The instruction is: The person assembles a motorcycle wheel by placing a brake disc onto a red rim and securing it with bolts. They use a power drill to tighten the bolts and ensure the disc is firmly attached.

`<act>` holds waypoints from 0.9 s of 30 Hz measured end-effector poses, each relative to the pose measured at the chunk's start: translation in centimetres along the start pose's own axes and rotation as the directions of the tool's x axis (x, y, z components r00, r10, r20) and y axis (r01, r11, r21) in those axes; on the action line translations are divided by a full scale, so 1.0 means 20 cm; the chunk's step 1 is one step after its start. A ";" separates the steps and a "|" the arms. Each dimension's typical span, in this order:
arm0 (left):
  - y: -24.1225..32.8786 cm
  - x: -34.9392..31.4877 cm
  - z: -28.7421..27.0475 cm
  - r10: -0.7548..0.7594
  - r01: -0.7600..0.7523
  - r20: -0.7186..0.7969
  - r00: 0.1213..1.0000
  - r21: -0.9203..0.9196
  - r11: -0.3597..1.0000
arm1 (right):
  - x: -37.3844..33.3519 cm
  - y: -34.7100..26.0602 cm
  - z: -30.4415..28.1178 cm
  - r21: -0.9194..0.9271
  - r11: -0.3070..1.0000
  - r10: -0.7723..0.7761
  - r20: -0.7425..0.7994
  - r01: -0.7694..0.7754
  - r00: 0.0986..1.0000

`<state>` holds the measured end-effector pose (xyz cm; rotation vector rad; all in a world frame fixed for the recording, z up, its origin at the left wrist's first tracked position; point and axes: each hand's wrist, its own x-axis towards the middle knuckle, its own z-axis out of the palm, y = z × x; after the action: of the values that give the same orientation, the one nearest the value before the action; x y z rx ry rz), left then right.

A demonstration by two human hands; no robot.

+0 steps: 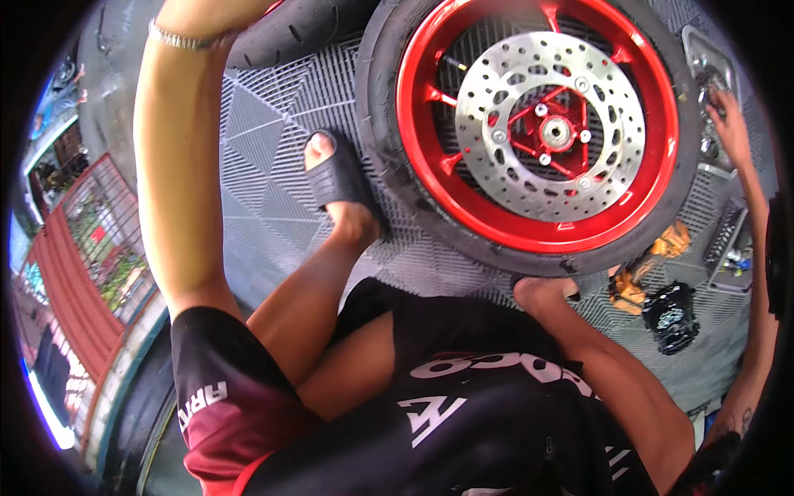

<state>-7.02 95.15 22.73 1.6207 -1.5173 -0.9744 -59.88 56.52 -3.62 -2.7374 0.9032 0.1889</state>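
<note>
Glossy red wheel rim (pixel 662 178) inside a black tyre (pixel 376 99); silver brake disc (pixel 496 95) dotted with drilled holes. Grey floor tiles (pixel 265 165) in a ribbed triangle pattern. Black slide sandal (pixel 335 178). Black shirt (pixel 471 413) with white lettering.

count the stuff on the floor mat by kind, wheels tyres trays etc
red alloy wheel with black tyre and drilled steel brake disc: 1
loose black rubber tyre: 1
metal parts trays: 2
orange power tool: 1
black slide sandal: 1
total: 6
</note>
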 end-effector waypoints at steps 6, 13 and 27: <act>-0.37 -0.26 0.14 -0.188 0.207 0.102 0.977 -0.229 0.951 | 0.05 -0.63 -0.52 0.187 0.948 0.239 0.116 -0.258 0.964; -0.45 -0.20 0.41 -0.183 0.367 0.421 0.888 -0.410 0.835 | -0.24 -1.83 -0.70 0.635 0.772 0.012 0.025 -0.025 1.000; -0.42 -0.29 0.67 -0.275 0.443 0.453 0.848 -0.320 0.838 | -0.50 -1.95 -0.20 0.545 0.767 -0.283 -0.187 0.339 0.941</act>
<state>-15.08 101.60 9.31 1.4816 -1.1305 -1.7971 -44.31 91.37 9.93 -2.2801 0.4080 -0.2452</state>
